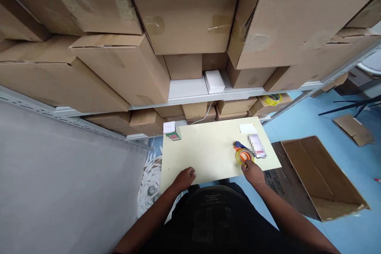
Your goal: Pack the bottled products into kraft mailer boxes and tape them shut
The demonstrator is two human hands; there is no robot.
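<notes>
the right hand (pixel 253 171) is closing its fingers on the near edge of one yellow, ring-shaped roll of tape with orange inside it (pixel 238 157), which is lying on the near right part of the pale cream rectangular table (pixel 205 149). the left hand (pixel 184 178) is curling inward by the table's near edge; how tightly it is closing, or on what, i cannot tell. both forearms are reaching forward from the near side, spreading apart at the elbows, the right hand pointing inward to the left.

just beyond the roll, one dark blue and orange object (pixel 237 145) is lying, with one blurred rectangular item (pixel 256 145) beside it on the right. one white flat card (pixel 247 128) is lying farther off, and one small white and green carton (pixel 172 131) is standing at the far left corner.

outward, one open brown cardboard box (pixel 321 178) is sitting on the floor at right, and white paper strips (pixel 151 174) are heaping up at left. one white box (pixel 214 81) is resting on the far shelf.
</notes>
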